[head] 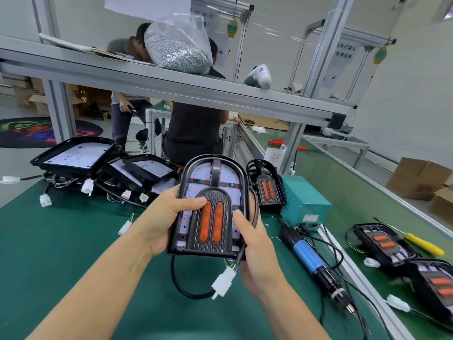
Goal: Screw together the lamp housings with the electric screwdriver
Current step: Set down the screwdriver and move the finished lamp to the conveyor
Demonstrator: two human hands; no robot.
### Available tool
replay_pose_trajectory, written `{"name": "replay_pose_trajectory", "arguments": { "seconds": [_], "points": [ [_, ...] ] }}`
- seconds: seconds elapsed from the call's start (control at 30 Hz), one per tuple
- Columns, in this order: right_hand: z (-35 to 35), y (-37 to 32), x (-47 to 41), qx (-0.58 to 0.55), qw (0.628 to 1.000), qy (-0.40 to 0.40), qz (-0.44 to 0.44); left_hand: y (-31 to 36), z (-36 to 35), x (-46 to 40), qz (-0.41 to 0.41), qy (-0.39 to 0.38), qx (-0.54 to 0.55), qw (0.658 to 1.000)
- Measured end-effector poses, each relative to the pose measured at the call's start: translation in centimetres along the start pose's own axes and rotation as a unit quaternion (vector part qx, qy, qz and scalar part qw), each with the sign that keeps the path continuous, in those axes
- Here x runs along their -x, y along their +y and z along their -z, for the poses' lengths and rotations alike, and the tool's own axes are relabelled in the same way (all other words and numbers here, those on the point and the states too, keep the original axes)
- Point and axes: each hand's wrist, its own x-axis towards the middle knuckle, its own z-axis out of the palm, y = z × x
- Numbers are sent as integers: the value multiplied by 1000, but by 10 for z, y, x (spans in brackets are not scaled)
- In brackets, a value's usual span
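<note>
Both hands grip a lamp housing above the green bench: left hand on its left edge, right hand on its right. The electric screwdriver lies right of the housing; loose housings are piled beyond it.

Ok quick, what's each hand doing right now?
Left hand: holding the lamp housing by its left edge, thumb on the front.
Right hand: holding the same housing at its lower right edge.
</note>
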Motion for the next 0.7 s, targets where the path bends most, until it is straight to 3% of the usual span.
{"name": "replay_pose_trajectory", "arguments": {
  "seconds": [0.3,0.4,0.5,0.7],
  "points": [
    [22,-6,9,-107,984,140,7,-21,-16,-1,5,-20,-154,988],
    [35,-15,8,-124,974,190,25,-27,-22,2,56,-49,-214,974],
    [51,-22,9,-118,965,232,30,-30,-38,-1,125,-82,-214,965],
    [91,-39,18,-99,945,304,71,-46,-90,-28,98,-101,-134,981]
  ]
}}
